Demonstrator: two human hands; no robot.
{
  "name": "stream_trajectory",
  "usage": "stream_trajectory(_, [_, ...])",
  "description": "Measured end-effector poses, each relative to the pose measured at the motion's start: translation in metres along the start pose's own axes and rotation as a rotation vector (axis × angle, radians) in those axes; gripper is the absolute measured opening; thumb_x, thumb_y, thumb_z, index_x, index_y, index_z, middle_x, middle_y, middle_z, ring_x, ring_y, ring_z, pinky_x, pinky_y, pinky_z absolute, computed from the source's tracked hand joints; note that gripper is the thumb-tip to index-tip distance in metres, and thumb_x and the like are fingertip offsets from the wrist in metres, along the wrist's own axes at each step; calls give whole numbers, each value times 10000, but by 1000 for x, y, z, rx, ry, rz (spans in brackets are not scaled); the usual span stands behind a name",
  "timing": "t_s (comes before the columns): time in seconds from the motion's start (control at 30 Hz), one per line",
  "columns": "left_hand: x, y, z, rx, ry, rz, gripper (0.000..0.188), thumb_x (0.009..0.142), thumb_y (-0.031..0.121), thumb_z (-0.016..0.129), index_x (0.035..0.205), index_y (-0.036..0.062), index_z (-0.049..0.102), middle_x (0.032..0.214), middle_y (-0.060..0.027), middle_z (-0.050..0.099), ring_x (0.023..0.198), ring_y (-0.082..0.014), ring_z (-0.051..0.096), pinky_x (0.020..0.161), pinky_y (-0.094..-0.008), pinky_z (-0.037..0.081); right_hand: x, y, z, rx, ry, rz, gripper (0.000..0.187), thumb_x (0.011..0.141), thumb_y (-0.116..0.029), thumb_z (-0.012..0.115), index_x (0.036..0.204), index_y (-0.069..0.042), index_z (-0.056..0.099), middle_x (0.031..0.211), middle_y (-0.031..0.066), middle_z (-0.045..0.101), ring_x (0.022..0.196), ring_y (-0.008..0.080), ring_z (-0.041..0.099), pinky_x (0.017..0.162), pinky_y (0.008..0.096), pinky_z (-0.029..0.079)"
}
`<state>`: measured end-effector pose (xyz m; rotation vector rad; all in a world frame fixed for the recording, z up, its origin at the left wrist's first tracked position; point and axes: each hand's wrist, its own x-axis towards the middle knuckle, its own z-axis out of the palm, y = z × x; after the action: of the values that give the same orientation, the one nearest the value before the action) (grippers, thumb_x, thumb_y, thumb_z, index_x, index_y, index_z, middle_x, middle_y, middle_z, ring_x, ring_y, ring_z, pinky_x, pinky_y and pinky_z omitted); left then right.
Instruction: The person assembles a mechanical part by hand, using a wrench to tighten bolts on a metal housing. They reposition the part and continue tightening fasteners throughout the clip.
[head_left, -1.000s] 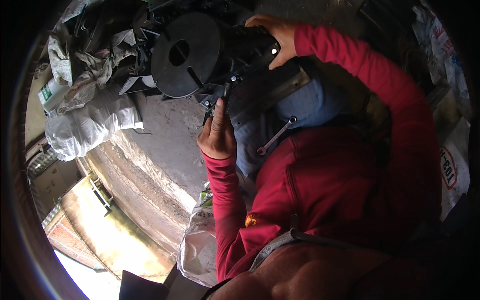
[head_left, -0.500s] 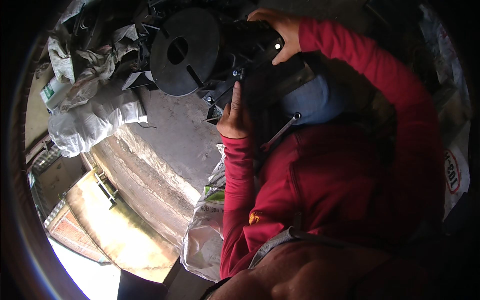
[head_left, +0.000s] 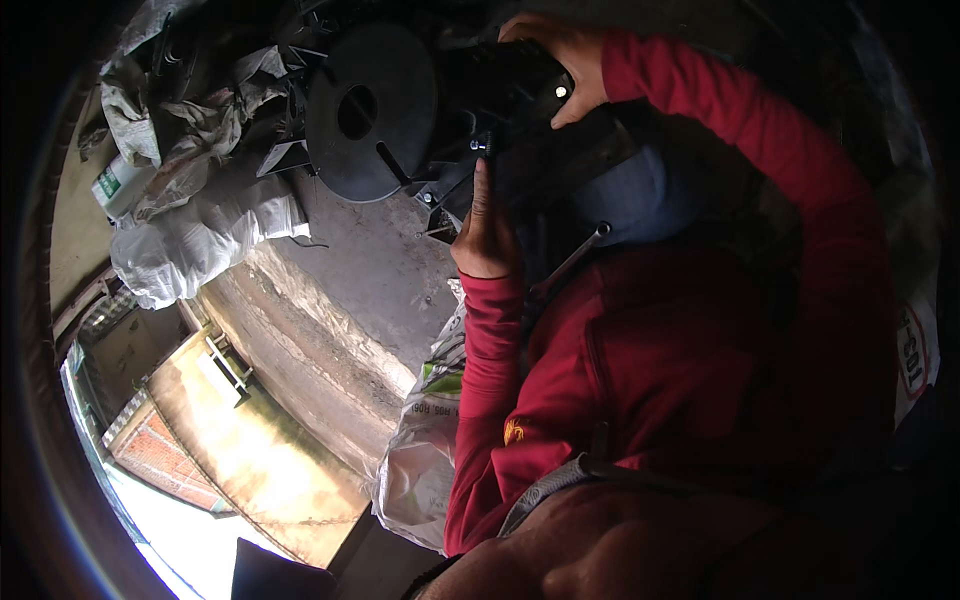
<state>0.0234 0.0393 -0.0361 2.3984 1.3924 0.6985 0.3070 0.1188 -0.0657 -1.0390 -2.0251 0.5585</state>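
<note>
Fingers [head_left: 482, 185] of left hand [head_left: 486, 240] touch black machine part [head_left: 500, 100]; right hand [head_left: 560, 60] grips it.

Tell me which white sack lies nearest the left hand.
The printed white sack beside the left forearm, just below the left hand. The crumpled white sacks lie farther away, left of the black disc.
</note>
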Motion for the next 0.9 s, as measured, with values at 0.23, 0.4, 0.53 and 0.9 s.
stream_trajectory(0.23, [8,20,-35,-276,140,50,456,1025,157,406,1470,59,395,1321,-153,604,557,-36,419,486,-216,377,-5,4,-1,-17,-1,31,879,471,-319,914,1191,-49,487,1169,167,514,1128,366,496,980,427,415])
stream_trajectory(0.4, [7,11,-23,-163,-47,-53,497,957,4,504,1434,142,481,1156,-180,682,513,-65,438,478,-247,406,-5,8,5,0,17,-3,890,467,-287,917,1208,-55,481,1180,155,508,1147,354,495,994,427,415])
stream_trajectory(0.53, [15,23,-46,-298,39,-53,500,959,9,487,1448,104,451,1178,-157,681,530,-70,470,493,-236,413,-7,9,9,-26,29,42,895,464,-259,918,1219,-58,483,1196,145,505,1165,338,498,1001,424,422])
stream_trajectory(0.9, [7,6,-16,-110,23,-18,546,953,8,504,1475,147,421,893,-158,714,480,-113,436,469,-282,408,-7,11,11,-6,84,30,893,461,-250,917,1223,-58,494,1184,138,519,1179,327,507,1011,420,429])
